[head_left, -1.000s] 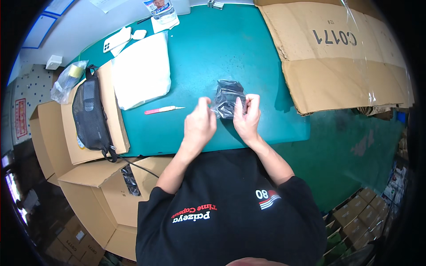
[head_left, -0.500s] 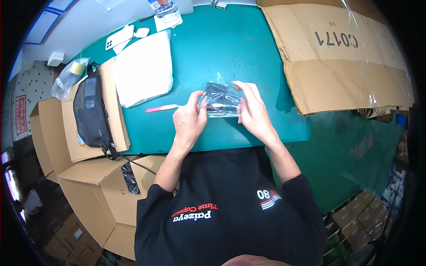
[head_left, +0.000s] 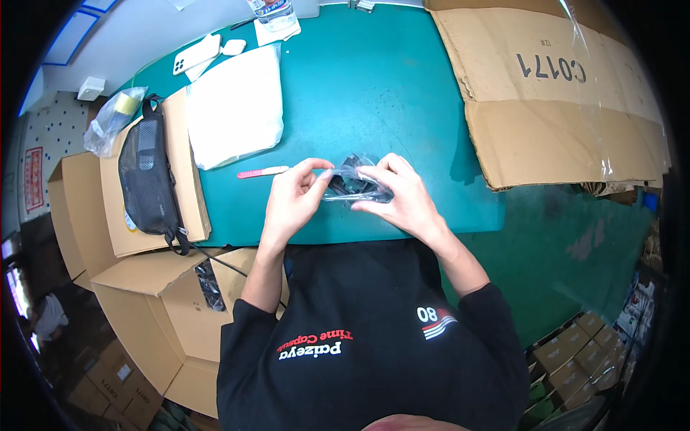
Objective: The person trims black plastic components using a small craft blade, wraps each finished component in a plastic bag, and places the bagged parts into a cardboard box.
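Note:
A clear plastic bag (head_left: 353, 188) with a dark item inside is held just above the near part of the green table. What the dark item is, I cannot make out through the crinkled film. My left hand (head_left: 296, 197) pinches the bag's left edge between thumb and forefinger. On the other side my right hand (head_left: 402, 197) grips the bag with its thumb below and fingers on top. A thin tool with a pink-red handle (head_left: 253, 174) lies on the table left of my left hand.
White plastic packaging (head_left: 236, 108) and a black mesh pouch (head_left: 149, 172) lie to the left. Large flattened cardboard (head_left: 553, 108) covers the right side of the green table (head_left: 359, 86). An open carton (head_left: 154, 323) stands below the left edge. A white phone (head_left: 198, 54) rests far left.
The bag has been tilted and bunched, so its flat face no longer shows. My right hand has moved inward and closed on it; my left hand has shifted slightly down and left.

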Demonstrator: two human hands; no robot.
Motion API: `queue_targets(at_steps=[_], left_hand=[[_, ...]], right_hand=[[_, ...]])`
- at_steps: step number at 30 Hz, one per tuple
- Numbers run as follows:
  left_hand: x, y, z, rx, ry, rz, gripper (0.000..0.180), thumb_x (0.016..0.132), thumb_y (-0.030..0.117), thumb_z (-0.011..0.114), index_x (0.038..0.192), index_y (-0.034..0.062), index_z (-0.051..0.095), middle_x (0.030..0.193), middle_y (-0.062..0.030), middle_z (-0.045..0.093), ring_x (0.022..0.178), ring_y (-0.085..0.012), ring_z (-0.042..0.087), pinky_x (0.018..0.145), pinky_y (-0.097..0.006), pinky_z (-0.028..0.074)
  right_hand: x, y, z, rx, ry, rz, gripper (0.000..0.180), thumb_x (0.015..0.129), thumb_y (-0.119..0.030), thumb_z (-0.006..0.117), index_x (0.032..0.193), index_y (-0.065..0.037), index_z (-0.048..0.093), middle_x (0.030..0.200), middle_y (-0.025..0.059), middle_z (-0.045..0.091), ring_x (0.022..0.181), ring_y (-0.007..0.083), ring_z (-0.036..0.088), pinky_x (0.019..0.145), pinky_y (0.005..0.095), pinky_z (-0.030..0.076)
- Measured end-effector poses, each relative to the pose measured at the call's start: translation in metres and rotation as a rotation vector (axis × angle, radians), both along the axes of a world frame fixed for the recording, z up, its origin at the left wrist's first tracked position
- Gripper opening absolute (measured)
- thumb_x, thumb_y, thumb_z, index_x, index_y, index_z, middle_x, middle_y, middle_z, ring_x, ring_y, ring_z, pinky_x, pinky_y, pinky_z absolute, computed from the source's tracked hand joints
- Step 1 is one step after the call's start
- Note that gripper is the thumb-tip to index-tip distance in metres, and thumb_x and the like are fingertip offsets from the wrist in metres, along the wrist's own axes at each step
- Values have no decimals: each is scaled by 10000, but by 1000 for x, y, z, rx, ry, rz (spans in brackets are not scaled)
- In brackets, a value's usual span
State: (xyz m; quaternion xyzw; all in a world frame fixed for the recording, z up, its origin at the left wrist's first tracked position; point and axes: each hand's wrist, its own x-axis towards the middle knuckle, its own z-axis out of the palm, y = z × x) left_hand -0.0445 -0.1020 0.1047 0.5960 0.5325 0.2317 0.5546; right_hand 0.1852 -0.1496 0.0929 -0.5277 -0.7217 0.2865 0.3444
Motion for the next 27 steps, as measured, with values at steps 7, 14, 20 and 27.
queue_targets(at_steps=[7, 14, 20, 27], left_hand=[[-3, -18, -15, -220, -631, 134, 525, 938, -22, 669, 1427, -32, 479, 863, -60, 659, 715, -137, 659, 682, -253, 543], [8, -54, -58, 561, -91, -56, 520, 718, 134, 914, 1180, 43, 693, 1291, -164, 550, 1134, -289, 617, 855, -365, 556], [29, -46, -59, 886, 332, -225, 456, 717, 192, 889, 1120, 103, 694, 1484, -217, 474, 1339, -425, 496, 1044, -495, 467], [36, -35, -45, 851, 401, -337, 305, 764, 168, 790, 1034, 98, 667, 1557, -172, 442, 1410, -410, 431, 1051, -506, 443]], right_hand=[[0, -1, -20, -2, 58, -78, 162, 836, -29, 776, 997, -41, 788, 840, 81, 618, 817, 254, 596, 723, 366, 497], [8, -4, -16, -76, 49, -96, 148, 844, -13, 739, 989, -29, 767, 854, 94, 631, 824, 289, 602, 747, 397, 507], [2, -6, 1, -285, 91, -163, 515, 775, 60, 737, 1262, -45, 609, 1060, 123, 604, 824, 256, 627, 729, 384, 540], [15, -24, -20, -109, 320, -131, 527, 738, 98, 814, 1212, 19, 599, 1286, 148, 552, 980, 188, 682, 808, 295, 612]])
